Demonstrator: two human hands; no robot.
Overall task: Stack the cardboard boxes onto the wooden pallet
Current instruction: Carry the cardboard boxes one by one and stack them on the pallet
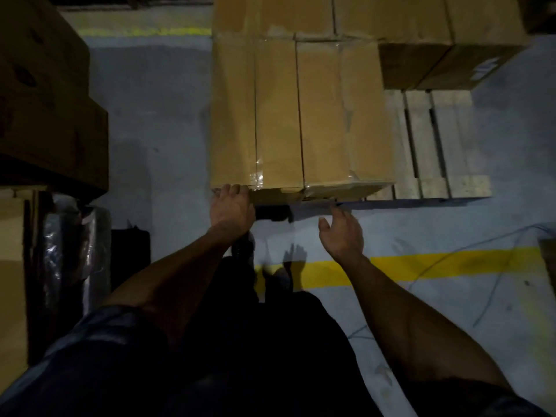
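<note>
You are resting your left hand (231, 210) on the near left corner of the box (301, 115), fingers curled over its edge. Your right hand (343, 234) is hanging open, fingers spread, just off the box's near edge and touching nothing. The box is sitting on the left part of the pallet (436, 139), more boxes (391, 16) lying behind it
</note>
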